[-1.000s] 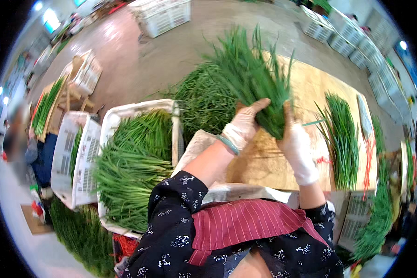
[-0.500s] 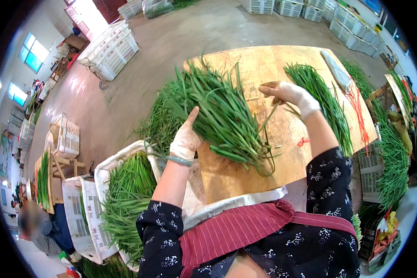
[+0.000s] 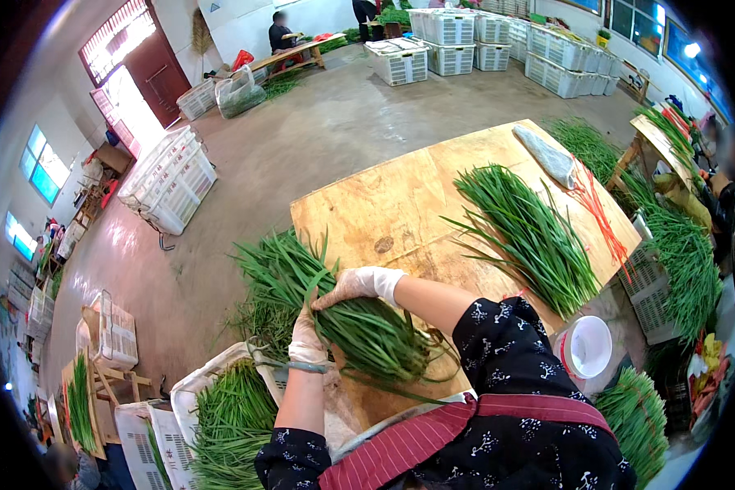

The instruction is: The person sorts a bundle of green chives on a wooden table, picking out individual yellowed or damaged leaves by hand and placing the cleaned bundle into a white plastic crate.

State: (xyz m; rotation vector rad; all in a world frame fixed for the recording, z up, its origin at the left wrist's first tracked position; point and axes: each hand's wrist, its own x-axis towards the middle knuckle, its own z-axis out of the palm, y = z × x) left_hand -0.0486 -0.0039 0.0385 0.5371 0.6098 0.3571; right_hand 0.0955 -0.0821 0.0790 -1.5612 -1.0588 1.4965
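A thick bunch of garlic chives (image 3: pixel 376 339) lies over the left end of the wooden board (image 3: pixel 359 204), its pale root ends toward my body and its leaf tips pointing away to the left. My left hand (image 3: pixel 306 339), in a whitish glove, grips the bunch from its left side. Gloved as well, my right hand (image 3: pixel 359 284) reaches across the top and closes on the leaves, close to the left hand's fingertips. Some of its fingers are hidden among the leaves. A second pile of chives (image 3: pixel 531 237) rests on the board's right half, untouched.
Red ties (image 3: pixel 600 216) and a grey, long bundle (image 3: pixel 545 155) lie at the board's far right. A white crate of chives (image 3: pixel 189 384) stands at my left, a white bucket (image 3: pixel 586 347) at my right. Stacked crates (image 3: pixel 445 41) and other people are farther back.
My right hand has come left from above the board onto the bunch. The bunch has shifted left and nearer to me, and the view has tilted up to show more of the room.
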